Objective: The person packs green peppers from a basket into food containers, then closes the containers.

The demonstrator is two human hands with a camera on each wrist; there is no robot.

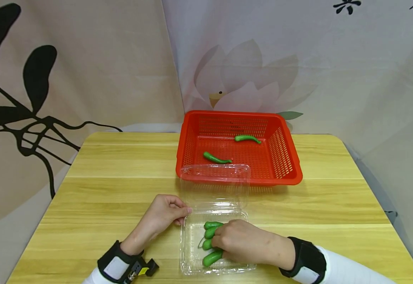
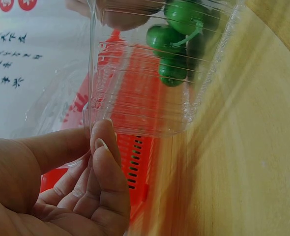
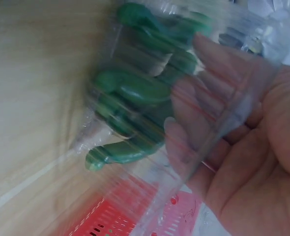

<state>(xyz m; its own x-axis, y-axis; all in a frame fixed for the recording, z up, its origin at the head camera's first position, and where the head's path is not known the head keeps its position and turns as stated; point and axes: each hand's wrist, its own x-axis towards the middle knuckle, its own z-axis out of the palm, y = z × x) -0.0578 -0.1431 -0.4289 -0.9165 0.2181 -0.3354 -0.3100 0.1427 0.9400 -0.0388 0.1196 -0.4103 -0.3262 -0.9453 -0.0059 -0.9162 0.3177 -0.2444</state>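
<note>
A clear plastic clamshell box (image 1: 196, 266) lies with its lid raised at the near middle of the table. Several green chili peppers (image 1: 211, 258) lie side by side in its base. At the box's left edge, by the hinge, my left hand (image 1: 169, 215) pinches the rim between thumb and fingers. My right hand (image 1: 240, 240) reaches down into the base, knuckles up, and grips a green chili pepper (image 3: 179, 64) among the others. Its fingers show through the clear wall in the blurred right wrist view, while from above they partly hide the peppers.
Behind the box stands a red plastic basket (image 1: 258, 169) with two green peppers, one at the back (image 1: 247, 138) and one near the front (image 1: 216, 158). The raised lid (image 1: 215, 189) overlaps the basket's front rim. A printed cloth (image 1: 135, 67) hangs behind the wooden table (image 1: 121, 165).
</note>
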